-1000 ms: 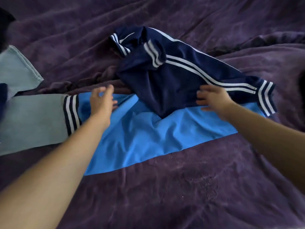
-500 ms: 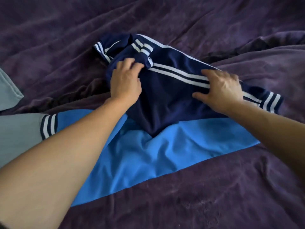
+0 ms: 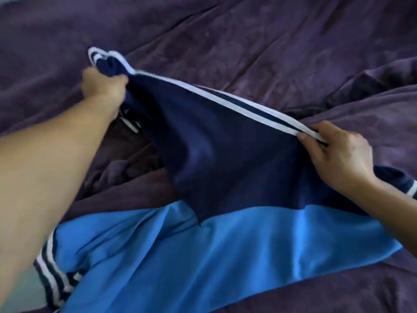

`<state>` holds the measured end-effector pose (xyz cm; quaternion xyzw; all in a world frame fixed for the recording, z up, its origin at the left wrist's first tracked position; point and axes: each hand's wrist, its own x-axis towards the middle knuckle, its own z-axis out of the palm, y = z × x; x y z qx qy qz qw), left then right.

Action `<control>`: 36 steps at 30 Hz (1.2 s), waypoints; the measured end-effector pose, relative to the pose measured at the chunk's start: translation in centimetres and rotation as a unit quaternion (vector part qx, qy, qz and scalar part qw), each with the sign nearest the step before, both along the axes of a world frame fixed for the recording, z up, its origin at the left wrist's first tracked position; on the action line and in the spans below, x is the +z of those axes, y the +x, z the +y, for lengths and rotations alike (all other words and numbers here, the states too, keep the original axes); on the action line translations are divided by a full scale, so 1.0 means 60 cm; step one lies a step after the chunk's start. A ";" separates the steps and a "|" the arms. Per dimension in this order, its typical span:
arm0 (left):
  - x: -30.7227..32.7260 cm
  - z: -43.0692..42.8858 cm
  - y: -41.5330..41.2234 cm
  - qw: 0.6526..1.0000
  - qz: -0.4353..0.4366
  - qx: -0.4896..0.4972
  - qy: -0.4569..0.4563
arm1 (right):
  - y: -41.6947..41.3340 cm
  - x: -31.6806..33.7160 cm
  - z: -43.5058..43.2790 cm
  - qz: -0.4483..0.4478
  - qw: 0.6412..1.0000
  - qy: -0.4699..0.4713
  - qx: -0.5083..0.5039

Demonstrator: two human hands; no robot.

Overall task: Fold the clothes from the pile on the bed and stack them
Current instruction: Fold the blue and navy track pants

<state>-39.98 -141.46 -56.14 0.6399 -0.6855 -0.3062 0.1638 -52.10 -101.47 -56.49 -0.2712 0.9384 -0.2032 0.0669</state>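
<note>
A navy and light-blue jacket (image 3: 225,159) with white stripes lies across the purple bed. Its navy upper part is lifted and stretched between my hands, while the light-blue lower part (image 3: 180,249) lies flat near me. My left hand (image 3: 102,85) grips a bunched navy end with a striped cuff at the upper left. My right hand (image 3: 338,152) pinches the white-striped edge at the right. A striped cuff (image 3: 53,274) lies under my left forearm at the lower left.
The purple bedspread (image 3: 248,41) is rumpled, with a raised fold (image 3: 372,86) at the far right. A pale grey-green garment (image 3: 27,290) shows at the bottom left edge, mostly behind my left arm.
Both hands have closed on the navy part and raised it off the bed, pulling it taut. My left hand moved up and left; the view shifted closer.
</note>
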 end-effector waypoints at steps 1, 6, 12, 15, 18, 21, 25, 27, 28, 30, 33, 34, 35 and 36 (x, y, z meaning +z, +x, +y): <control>-0.015 -0.021 0.011 0.997 -0.069 0.017 0.041 | -0.007 -0.009 -0.003 -0.008 1.000 0.028 0.005; -0.050 -0.027 0.025 0.868 -0.394 -0.260 -0.152 | -0.018 -0.030 -0.031 -0.074 0.996 0.051 0.018; -0.078 0.015 -0.049 0.662 -0.502 -0.525 -0.185 | -0.018 -0.033 -0.077 -0.157 0.979 0.109 0.071; -0.066 0.035 -0.028 0.713 -0.490 -0.483 -0.135 | -0.015 -0.029 -0.072 -0.128 0.984 0.094 0.073; -0.014 0.048 0.028 0.769 -0.407 -0.450 -0.201 | -0.003 -0.008 -0.056 -0.070 0.994 0.057 0.059; 0.054 0.070 0.097 0.794 -0.331 -0.444 -0.250 | 0.022 0.026 -0.041 -0.024 0.998 0.017 0.048; 0.132 0.142 0.210 0.779 -0.304 -0.463 -0.294 | 0.069 0.067 0.007 0.018 0.998 -0.029 0.058; 0.160 0.195 0.275 0.774 -0.288 -0.467 -0.316 | 0.098 0.078 0.046 0.048 0.994 -0.027 0.089; 0.167 0.223 0.310 0.772 -0.276 -0.474 -0.323 | 0.115 0.080 0.068 0.064 0.992 -0.015 0.110; 0.166 0.278 0.380 0.762 -0.260 -0.486 -0.340 | 0.146 0.074 0.112 0.093 0.982 0.011 0.164; 0.145 0.316 0.469 0.780 -0.247 -0.454 -0.352 | 0.183 0.057 0.165 0.110 0.970 0.056 0.211; 0.136 0.316 0.492 0.800 -0.235 -0.429 -0.347 | 0.191 0.054 0.174 0.110 0.969 0.072 0.211; 0.131 0.312 0.509 0.824 -0.218 -0.397 -0.341 | 0.198 0.052 0.179 0.112 0.969 0.082 0.206; 0.132 0.308 0.522 0.846 -0.203 -0.363 -0.335 | 0.203 0.051 0.181 0.118 0.969 0.083 0.199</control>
